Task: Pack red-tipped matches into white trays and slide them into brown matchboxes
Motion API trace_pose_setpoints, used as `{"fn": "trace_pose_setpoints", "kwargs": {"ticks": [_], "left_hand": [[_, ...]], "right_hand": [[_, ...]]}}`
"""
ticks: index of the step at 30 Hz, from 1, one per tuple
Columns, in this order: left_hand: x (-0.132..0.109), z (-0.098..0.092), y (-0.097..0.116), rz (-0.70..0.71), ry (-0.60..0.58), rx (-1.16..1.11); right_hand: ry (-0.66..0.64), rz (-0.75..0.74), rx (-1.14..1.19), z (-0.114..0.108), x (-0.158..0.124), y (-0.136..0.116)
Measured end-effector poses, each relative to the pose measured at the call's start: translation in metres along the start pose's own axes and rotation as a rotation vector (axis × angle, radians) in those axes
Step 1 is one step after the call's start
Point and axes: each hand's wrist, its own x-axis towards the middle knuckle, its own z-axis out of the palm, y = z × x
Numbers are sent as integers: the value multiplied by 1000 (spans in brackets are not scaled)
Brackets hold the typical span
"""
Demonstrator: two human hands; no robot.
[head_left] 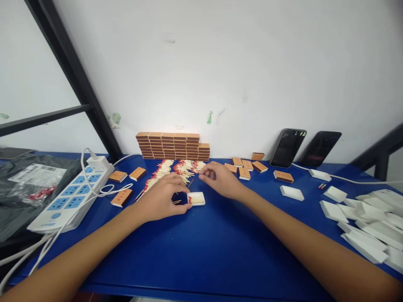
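Observation:
A small white matchbox tray (202, 202) lies on the blue tabletop with a few red-headed matches (195, 199) inside. My left hand (166, 195) is closed on the tray's left end, thumb at the near side and finger at the far side. Just beyond it are heaps of loose matches (162, 170), their red heads mostly to the left. My right hand (220, 179) hovers right of the heaps, thumb and fingertips pinched together; whatever is between them is too small to make out. A few stray sticks (176, 202) lie under my left hand.
Stacked matchboxes (170, 146) stand against the wall. More boxes (244, 173) lie right of the heaps, and several (121, 197) lie left. Empty white trays (371, 218) pile up at right. Two phones (288, 147) lean on the wall; a power strip (71, 195) with cables is at left.

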Motion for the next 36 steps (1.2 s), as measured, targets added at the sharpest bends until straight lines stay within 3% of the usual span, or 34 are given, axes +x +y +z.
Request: {"fn": "trace_pose_setpoints", "kwargs": {"ticks": [2, 7, 16, 23, 36], "left_hand": [[3, -1, 5, 11, -29, 28], [8, -2, 11, 66, -36, 23], [-3, 5, -1, 55, 64, -60], [-1, 4, -2, 67, 128, -61], [-2, 1, -9, 59, 118, -6]], "right_hand": [[79, 59, -135, -5, 12, 19], [22, 100, -257, -10, 16, 45], [-14, -78, -174, -3, 10, 46], [10, -80, -145, 2, 11, 44], [-33, -110, -258, -2, 6, 38]]}}
